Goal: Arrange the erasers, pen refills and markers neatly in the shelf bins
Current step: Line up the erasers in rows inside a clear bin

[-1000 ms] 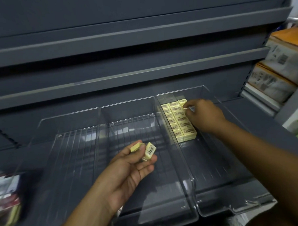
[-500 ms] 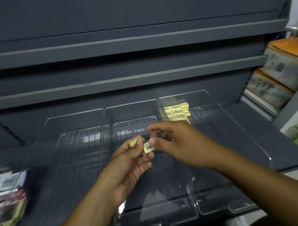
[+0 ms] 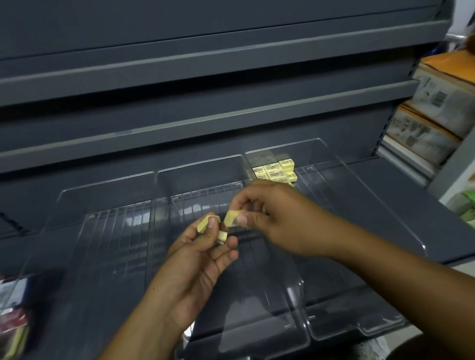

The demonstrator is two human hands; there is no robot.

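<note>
The right hand (image 3: pixel 276 216) pinches one yellow eraser (image 3: pixel 234 218) between thumb and fingertips, in the middle of the frame. Just left of it, the left hand (image 3: pixel 199 260) is curled around two more erasers (image 3: pixel 205 224), one under the thumb and one lower down, and they poke out at the top of the hand. The two hands are almost touching, above the middle bin (image 3: pixel 200 163).

The place for the eraser looks like the stacked erasers (image 3: pixel 275 171) at the back of the right bin (image 3: pixel 284 145). That block is up and a little to the right of the right hand, just past its knuckles. The right hand is the nearer one, so it only has to go up and back a bit. The stacked erasers lie flat with their long sides going across the frame, so the pinched one, which sits tilted now, should be turned the same way.

Counting: three clear bins side by side — the left bin (image 3: pixel 103 183) and the middle one show no erasers. Three erasers are in the hands. At least six show in the block, but the right hand hides the rest. I see no pen refills and no markers.

Cardboard boxes (image 3: pixel 445 97) sit at the right edge.
</note>
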